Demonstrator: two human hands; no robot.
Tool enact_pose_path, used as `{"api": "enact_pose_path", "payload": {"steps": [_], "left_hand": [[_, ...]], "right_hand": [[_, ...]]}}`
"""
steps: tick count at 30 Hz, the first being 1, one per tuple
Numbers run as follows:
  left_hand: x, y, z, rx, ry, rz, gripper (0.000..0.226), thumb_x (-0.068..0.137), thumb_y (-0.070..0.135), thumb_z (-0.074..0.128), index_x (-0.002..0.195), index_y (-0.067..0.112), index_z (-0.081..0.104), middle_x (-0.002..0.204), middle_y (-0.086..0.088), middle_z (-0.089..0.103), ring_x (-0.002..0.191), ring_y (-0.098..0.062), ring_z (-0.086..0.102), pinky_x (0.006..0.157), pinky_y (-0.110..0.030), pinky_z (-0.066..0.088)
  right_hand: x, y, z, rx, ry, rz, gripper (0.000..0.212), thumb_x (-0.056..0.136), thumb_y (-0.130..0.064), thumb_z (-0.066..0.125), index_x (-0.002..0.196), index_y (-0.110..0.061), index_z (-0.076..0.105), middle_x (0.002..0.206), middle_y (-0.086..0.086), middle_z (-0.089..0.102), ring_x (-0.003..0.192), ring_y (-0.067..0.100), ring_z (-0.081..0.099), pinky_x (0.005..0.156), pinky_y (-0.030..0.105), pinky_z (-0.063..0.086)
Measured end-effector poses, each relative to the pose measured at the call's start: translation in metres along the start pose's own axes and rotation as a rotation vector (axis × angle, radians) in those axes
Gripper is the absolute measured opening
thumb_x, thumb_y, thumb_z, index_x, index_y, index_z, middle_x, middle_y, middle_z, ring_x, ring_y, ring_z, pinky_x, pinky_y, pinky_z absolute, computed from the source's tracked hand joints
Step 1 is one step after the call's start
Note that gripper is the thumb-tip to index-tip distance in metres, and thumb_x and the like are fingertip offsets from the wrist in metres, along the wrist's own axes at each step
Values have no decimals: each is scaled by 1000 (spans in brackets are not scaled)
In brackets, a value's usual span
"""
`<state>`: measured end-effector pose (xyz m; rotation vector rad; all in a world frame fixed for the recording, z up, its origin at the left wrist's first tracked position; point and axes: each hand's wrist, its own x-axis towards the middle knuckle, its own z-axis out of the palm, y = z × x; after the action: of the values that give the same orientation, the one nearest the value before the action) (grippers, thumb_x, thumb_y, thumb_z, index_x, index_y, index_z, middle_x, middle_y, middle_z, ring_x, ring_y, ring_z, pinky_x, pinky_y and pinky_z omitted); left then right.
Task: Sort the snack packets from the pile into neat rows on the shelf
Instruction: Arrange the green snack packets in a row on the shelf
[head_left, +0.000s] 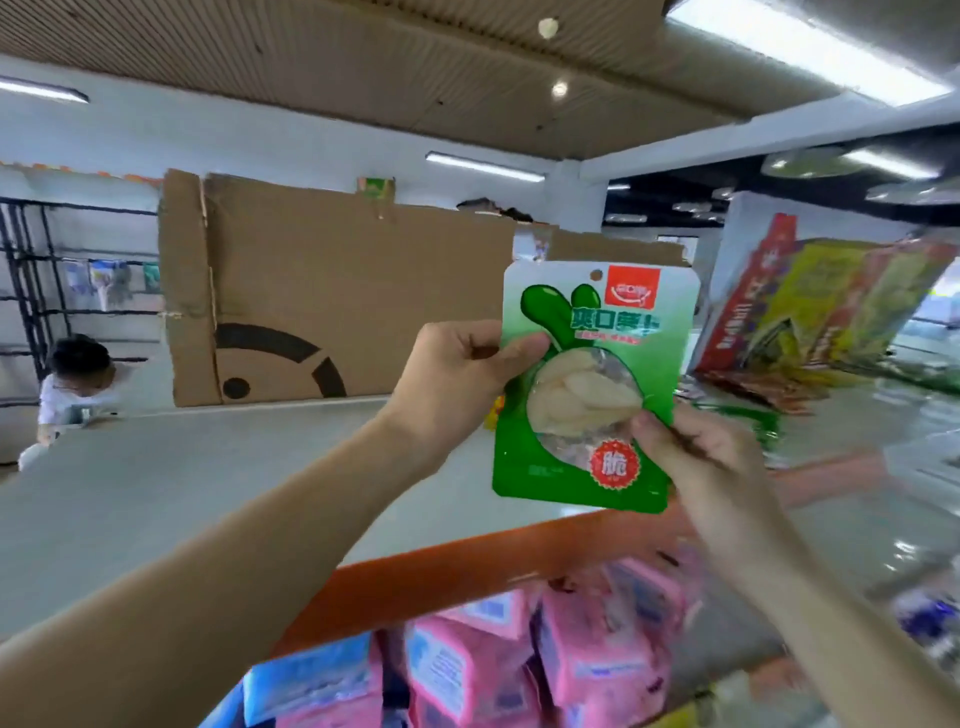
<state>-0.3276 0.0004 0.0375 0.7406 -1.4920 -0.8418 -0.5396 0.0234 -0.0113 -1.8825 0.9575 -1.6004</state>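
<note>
A green and white snack packet (592, 384) with a clear window showing pale slices is held upright in front of me, above the shelf top. My left hand (452, 374) grips its left edge, thumb across the front. My right hand (696, 452) pinches its lower right edge. Both arms reach up from the bottom of the view. A pile of colourful packets (810, 332) lies at the right on the grey shelf top (156, 493).
Flattened cardboard (322, 301) stands upright along the far edge of the shelf top. Below the orange shelf edge (467, 566), pink and blue packs (519, 660) fill a lower shelf. A person (78, 379) crouches at the far left near a black wire rack (31, 291).
</note>
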Motion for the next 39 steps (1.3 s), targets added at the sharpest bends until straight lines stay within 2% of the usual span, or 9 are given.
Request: {"api": "enact_pose_path", "payload": {"steps": [4, 9, 13, 17, 22, 27, 30, 33, 39], "left_hand": [[8, -5, 82, -13, 40, 67, 52, 84, 23, 78, 79, -21, 51, 66, -31, 50, 61, -23, 39, 55, -35, 36], [14, -14, 191, -83, -56, 67, 59, 88, 31, 73, 76, -21, 48, 68, -12, 44, 63, -22, 32, 58, -31, 28], [14, -23, 276, -158, -119, 31, 42, 98, 19, 60, 70, -12, 54, 60, -8, 45, 53, -12, 35, 52, -23, 30], [15, -34, 351, -240, -197, 45, 42, 97, 18, 62, 69, -13, 57, 60, -19, 53, 62, -16, 46, 66, -24, 38], [14, -40, 431, -283, -256, 54, 43, 96, 16, 63, 61, -6, 51, 61, -23, 47, 63, -19, 43, 67, -32, 39], [12, -64, 497, -386, -282, -48, 24, 94, 14, 64, 74, 7, 74, 80, -14, 75, 69, -20, 64, 63, -32, 54], [15, -78, 536, -461, -313, -79, 23, 93, 13, 64, 77, -2, 72, 77, -17, 69, 64, -21, 56, 55, -26, 47], [25, -92, 574, -551, -352, -77, 39, 91, 14, 68, 84, -23, 57, 77, -21, 57, 64, -21, 46, 57, -30, 41], [51, -101, 635, -556, -480, -46, 35, 94, 11, 64, 80, -20, 56, 69, -16, 54, 65, -22, 45, 62, -35, 37]], "right_hand": [[-16, 17, -73, -21, 100, 32, 80, 70, -75, 67, 90, 2, 64, 85, 44, 53, 65, 31, 47, 64, 43, 36], [-39, 29, -168, -67, 237, 96, 80, 61, -79, 68, 91, -5, 68, 91, 44, 55, 75, 61, 52, 69, 44, 39], [-62, 36, -242, -98, 281, 160, 51, 77, -59, 69, 88, -10, 72, 92, 39, 61, 80, 56, 58, 69, 58, 48], [-86, 48, -312, -188, 345, 192, 77, 71, -70, 69, 87, 4, 67, 89, 41, 60, 82, 59, 55, 69, 69, 47], [-112, 59, -378, -186, 470, 273, 19, 91, -21, 66, 82, -7, 75, 82, 19, 74, 83, 42, 69, 78, 59, 56], [-134, 76, -421, -159, 554, 328, 17, 91, -18, 62, 81, -15, 75, 83, 9, 76, 79, 25, 73, 74, 39, 59], [-145, 86, -442, -196, 583, 335, 18, 88, -30, 65, 84, -18, 78, 87, 10, 76, 83, 26, 73, 76, 42, 59], [-151, 89, -464, -235, 645, 346, 19, 93, -14, 59, 83, -15, 74, 77, 2, 75, 72, 13, 71, 63, 23, 55], [-144, 91, -506, -270, 752, 361, 19, 94, -4, 55, 87, -9, 72, 74, -1, 75, 68, 10, 70, 62, 19, 56]]}}
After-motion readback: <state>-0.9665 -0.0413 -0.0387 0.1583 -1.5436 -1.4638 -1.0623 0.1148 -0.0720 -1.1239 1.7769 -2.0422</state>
